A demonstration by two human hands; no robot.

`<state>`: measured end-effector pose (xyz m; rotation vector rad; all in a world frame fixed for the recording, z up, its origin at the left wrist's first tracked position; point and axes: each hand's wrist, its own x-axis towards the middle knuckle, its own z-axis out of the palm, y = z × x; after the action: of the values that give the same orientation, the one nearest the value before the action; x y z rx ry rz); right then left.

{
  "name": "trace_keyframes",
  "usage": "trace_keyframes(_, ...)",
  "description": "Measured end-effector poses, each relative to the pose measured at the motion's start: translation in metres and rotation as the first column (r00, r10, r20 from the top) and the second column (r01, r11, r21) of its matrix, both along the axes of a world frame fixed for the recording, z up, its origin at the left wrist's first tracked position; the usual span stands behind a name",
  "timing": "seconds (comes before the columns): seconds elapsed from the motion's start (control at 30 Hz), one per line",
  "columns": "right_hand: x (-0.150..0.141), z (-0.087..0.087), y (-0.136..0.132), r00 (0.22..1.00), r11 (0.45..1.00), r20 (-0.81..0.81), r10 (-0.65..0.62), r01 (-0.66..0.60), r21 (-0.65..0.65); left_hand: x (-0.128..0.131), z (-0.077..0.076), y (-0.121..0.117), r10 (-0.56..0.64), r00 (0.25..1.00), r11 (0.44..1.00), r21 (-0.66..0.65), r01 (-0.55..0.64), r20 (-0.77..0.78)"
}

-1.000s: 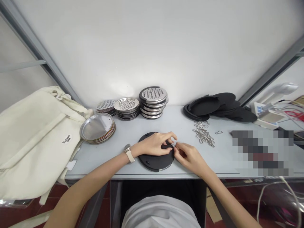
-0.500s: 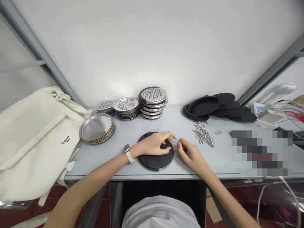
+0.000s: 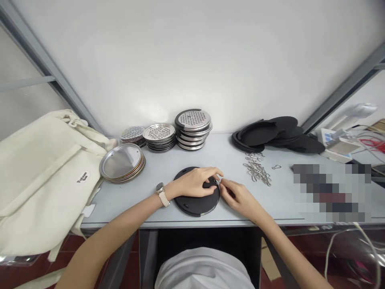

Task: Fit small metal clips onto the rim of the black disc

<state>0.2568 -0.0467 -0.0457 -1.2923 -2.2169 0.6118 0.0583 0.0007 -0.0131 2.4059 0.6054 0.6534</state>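
A round black disc with small raised tabs lies flat near the table's front edge. My left hand, a watch on its wrist, rests across the disc, its bent fingers holding the right side. At that edge, my right hand pinches a small wire clip, mostly covered by fingertips. Whether the clip passes through the disc cannot be made out. More metal clips lie in a loose pile to the right, with a single clip beside them.
Stacks of perforated metal grater discs stand along the wall, with plain metal lids at left. Black round covers are heaped at back right. A cream bag overlaps the left end; a blurred patch covers items at right.
My right hand has moved slightly left, bringing the clip up against the disc's right edge. My left hand stays on the disc.
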Motion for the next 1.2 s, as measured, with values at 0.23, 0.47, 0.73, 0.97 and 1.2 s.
trace_keyframes(0.23,-0.001,-0.0027,-0.0015,0.999,0.998,0.015,-0.044,0.044,0.033,0.0009,-0.0004,0.0004,-0.02,1.0,1.0,-0.023,0.02,0.003)
trace_keyframes(0.47,-0.0018,-0.0036,-0.0021,0.998,0.994,0.007,-0.068,0.067,0.082,0.0009,0.0,0.0008,-0.025,1.0,0.999,-0.026,0.025,-0.007)
trace_keyframes(0.73,-0.001,-0.0045,-0.0024,0.998,0.993,-0.017,-0.066,0.067,0.1,0.0016,0.0004,0.0005,-0.023,1.0,0.999,-0.027,0.023,-0.014)
trace_keyframes(0.97,-0.0007,-0.0059,-0.0026,0.997,0.991,-0.038,-0.065,0.069,0.117,0.0013,0.0015,0.0004,-0.037,0.999,0.999,-0.016,0.037,-0.014)
trace_keyframes(1.2,-0.0006,-0.0059,-0.0027,0.996,0.99,-0.047,-0.072,0.077,0.121,0.0015,0.0013,0.0004,-0.04,0.999,0.999,-0.036,0.039,-0.022)
